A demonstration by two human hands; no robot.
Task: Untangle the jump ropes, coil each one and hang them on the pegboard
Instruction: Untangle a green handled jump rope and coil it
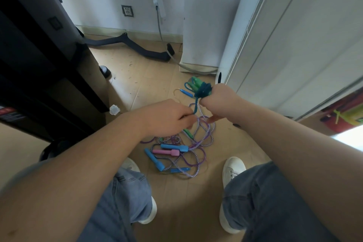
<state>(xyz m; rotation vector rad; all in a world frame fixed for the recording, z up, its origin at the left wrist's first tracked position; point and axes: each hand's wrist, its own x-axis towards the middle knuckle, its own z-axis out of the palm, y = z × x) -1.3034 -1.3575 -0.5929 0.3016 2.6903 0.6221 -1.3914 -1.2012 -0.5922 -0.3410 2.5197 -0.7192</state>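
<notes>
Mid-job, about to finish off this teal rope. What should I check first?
1. Grip of right hand on teal coil: ok.
2. Pinch of left hand on tail: ok.
3. Is the tail clear of the purple-white rope: cannot tell, they overlap in view.
4. Is the floor tangle undone: not ok, ropes cross each other.
5. Is the pegboard in reach: cannot tell, not in view.

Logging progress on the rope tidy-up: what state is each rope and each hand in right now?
Teal rope: coiled round its green handles, gripped in the right hand, tail running down to the left hand.
Rope pile: tangled, loose on the floor.
Right hand: gripping the coil.
Left hand: pinching a strand, apparently the teal tail.
</notes>
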